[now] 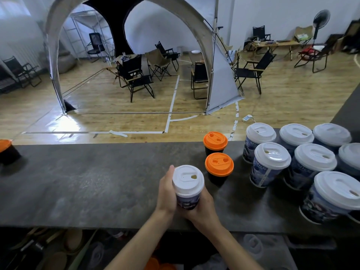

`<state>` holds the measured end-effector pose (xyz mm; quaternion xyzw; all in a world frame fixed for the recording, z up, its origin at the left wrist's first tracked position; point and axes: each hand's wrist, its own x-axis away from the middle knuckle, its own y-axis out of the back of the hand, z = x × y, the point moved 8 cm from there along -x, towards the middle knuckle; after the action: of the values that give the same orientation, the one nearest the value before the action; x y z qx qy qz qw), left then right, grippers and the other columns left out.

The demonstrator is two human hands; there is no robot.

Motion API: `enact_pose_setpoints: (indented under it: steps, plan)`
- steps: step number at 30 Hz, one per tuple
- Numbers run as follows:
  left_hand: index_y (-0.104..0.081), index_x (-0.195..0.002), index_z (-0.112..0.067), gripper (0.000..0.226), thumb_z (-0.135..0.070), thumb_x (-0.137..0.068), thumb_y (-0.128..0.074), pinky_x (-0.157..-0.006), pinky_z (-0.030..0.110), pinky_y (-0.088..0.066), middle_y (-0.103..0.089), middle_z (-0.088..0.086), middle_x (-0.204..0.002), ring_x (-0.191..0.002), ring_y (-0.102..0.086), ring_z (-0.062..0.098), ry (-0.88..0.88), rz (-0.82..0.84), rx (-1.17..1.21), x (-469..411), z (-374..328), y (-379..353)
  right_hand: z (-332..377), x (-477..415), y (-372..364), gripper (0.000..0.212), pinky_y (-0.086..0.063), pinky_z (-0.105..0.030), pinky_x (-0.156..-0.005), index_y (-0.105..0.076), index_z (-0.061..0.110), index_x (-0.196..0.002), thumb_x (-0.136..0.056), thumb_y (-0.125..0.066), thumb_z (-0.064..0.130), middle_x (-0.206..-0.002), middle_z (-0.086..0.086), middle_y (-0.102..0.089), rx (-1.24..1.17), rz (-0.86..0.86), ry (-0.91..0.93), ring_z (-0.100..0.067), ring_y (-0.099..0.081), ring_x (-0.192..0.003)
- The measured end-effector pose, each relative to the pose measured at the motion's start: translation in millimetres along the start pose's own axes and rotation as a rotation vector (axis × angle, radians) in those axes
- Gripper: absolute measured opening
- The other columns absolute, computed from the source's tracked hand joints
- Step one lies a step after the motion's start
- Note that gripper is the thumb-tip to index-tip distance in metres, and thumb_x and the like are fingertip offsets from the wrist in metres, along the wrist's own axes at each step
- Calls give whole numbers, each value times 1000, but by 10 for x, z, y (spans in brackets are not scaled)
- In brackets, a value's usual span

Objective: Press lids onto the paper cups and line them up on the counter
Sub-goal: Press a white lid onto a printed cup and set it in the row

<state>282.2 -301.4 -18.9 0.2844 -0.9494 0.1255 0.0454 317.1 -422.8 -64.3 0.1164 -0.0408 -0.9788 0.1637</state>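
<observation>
A blue printed paper cup point(188, 200) with a white lid point(188, 179) stands near the front edge of the dark counter point(87, 182). My left hand point(166, 193) wraps its left side, thumb up by the lid rim. My right hand point(202, 208) grips its lower right side. Just beyond it are two small black cups with orange lids, one near point(219, 167) and one farther back point(215, 141). Several lidded blue cups point(272, 158) stand grouped on the right.
Another orange-lidded black cup point(5, 151) sits at the counter's far left edge. Loose white lids point(253, 248) and orange lids point(153, 265) lie on a shelf under the counter. Beyond the counter are a wooden floor, folding chairs and a tent arch.
</observation>
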Motion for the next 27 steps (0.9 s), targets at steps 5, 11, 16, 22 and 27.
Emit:
enact_pose_setpoints:
  steps: [5,11,16,22,27]
  plan:
    - [-72,-80,-6,51,-17,-110,-32,-64,17,-54,-76,-1,-72,-69,-71,6,-39,59,12,-11,-143,-31,-23,2,-22,83,-52,-24,-99,-56,16,-135,-63,-97,12,-130,7,-67,26,40,-18,-5,-63,-122]
    - [-74,-104,0,56,-36,-110,-32,-83,29,-57,-78,15,-102,-98,-74,23,41,51,-34,-111,7,36,-38,11,22,67,-55,-24,-85,-56,28,-113,-61,-97,22,-115,13,-69,98,-8,-27,0,-66,-107]
    - [-74,-83,-10,51,-24,-111,-34,-74,21,-54,-78,0,-79,-77,-71,4,-34,31,-38,-115,-89,93,-14,11,-40,70,-56,-33,-94,-56,24,-126,-65,-93,21,-125,11,-67,107,59,11,-4,-64,-117]
    - [-71,-95,-3,54,-27,-112,-25,-70,17,-55,-79,1,-82,-80,-74,6,5,115,-80,-78,-93,-26,-33,15,6,70,-51,-20,-89,-52,37,-114,-59,-96,36,-118,11,-65,123,-21,-7,0,-63,-114]
    - [-70,-76,-12,54,-20,-111,-30,-66,18,-52,-74,-4,-69,-68,-69,3,-44,71,-33,-98,-103,72,-46,0,-82,79,-52,-22,-94,-53,32,-127,-60,-96,29,-127,11,-63,150,71,14,1,-60,-120]
